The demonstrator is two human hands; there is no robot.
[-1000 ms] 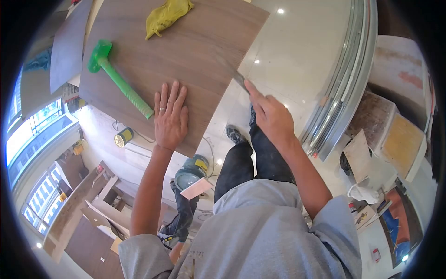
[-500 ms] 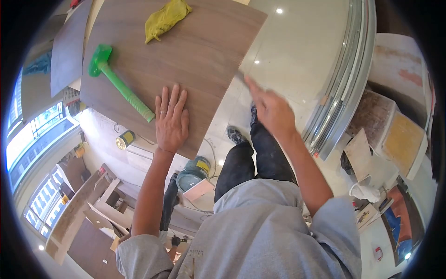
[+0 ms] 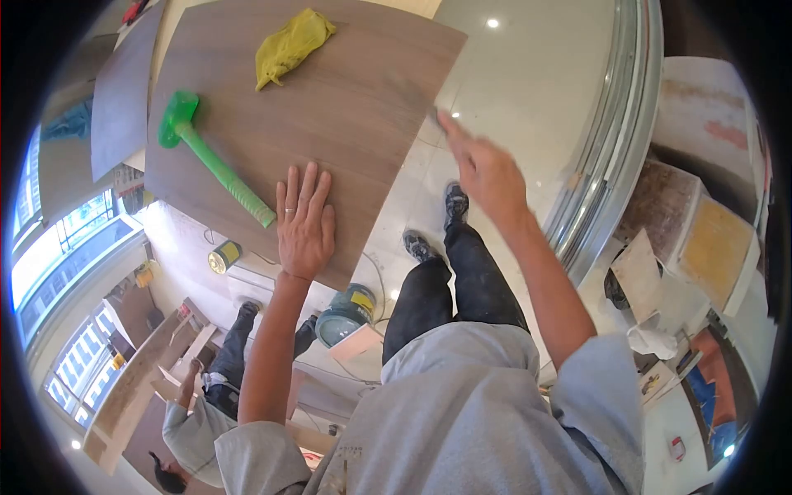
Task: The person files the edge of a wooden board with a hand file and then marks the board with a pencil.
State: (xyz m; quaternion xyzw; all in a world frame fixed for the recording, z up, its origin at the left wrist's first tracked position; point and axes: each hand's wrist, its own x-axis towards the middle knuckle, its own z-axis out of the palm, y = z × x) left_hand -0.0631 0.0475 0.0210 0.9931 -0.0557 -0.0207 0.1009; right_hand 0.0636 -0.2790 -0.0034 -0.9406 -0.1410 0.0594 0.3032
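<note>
Moved right hand (image 3: 492,177) toward the far corner of the board (image 3: 330,107) at left, closed around a blurred tool (image 3: 432,114), presumably reaching another stretch; resting left hand (image 3: 305,235) flat, loosely spread, on the near end.

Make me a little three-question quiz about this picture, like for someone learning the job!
1. True or false: the green mallet lies on the brown board.
2. Which hand rests flat on that board?
A) left
B) right
3. What colour is the crumpled item on the board?

Key: 1. True. 2. A, the left hand. 3. Yellow.
</note>
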